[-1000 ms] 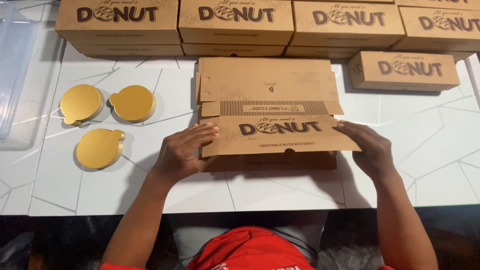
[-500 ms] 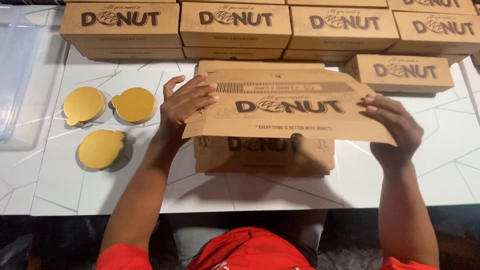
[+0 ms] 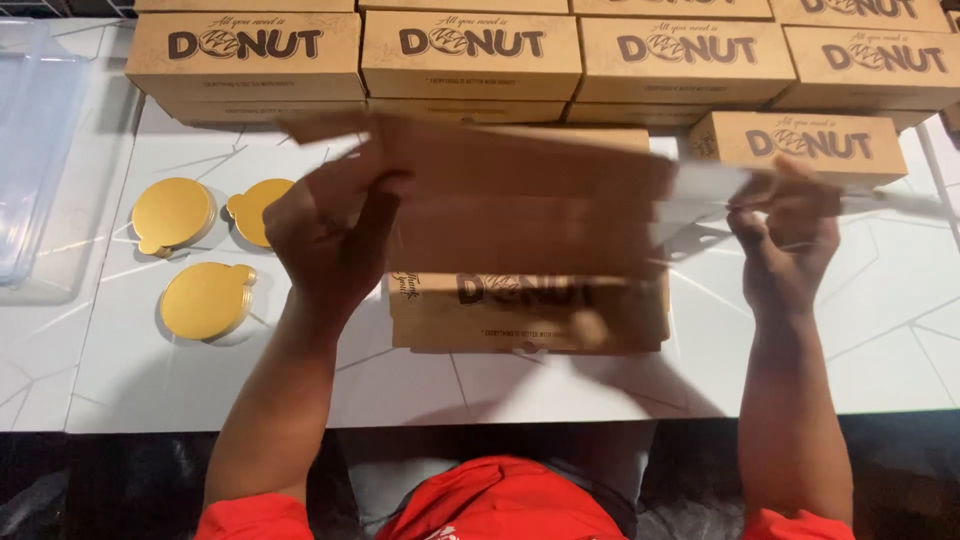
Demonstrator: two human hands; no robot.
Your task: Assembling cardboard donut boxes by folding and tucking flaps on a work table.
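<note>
I hold a flat brown cardboard box blank lifted above the table; it is blurred by motion. My left hand grips its left edge, fingers wrapped over the front. My right hand pinches its right edge, which smears out toward the right. Below the raised blank lies a stack of flat printed box blanks on the white table, partly hidden by the one I hold.
Closed brown boxes line the back of the table, with one more box at the right. Three round gold boards lie at the left. A clear plastic container stands at the far left.
The top blank has come off the stack, risen toward the camera and turned so its plain side faces me. Both hands rose with it.
</note>
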